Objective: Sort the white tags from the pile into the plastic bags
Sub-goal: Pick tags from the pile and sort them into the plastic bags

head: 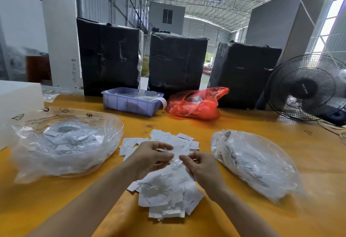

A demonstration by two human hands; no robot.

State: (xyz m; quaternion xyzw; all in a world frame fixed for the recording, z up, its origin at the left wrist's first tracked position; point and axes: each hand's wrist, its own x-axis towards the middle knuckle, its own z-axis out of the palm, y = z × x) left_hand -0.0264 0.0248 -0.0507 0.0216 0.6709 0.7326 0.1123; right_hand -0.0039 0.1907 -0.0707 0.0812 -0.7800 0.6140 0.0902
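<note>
Where your forearms reach in from the near edge, your hands meet over the pile of white tags (164,186), which spreads across the orange table (262,124) from just before you out past your fingers. Your left hand (149,157) has its fingers curled, thumb and forefinger pinching one end of a small tag (177,160); your right hand (196,163) pinches the other end the same way, its remaining fingers folded in. That tag is blurred, so you cannot read its print, and it sits just above the heap.

To your left lies a clear plastic bag (61,143), puffed open, with printed tags visible inside it. To your right lies a second clear bag (256,162), flatter and tilted away, also holding tags. Both bags rest on the table beside the pile without touching it.

Beyond the pile, a lilac plastic crate (131,103) stands with papers in it, and a strip of white paper hangs over its right end. Just right of it slumps a red plastic bag (196,104). A white block (16,98) stands at the far left. Behind these stand three black-wrapped bales (176,62) in a row, and a black fan (305,87) sits at the far right of the table.
</note>
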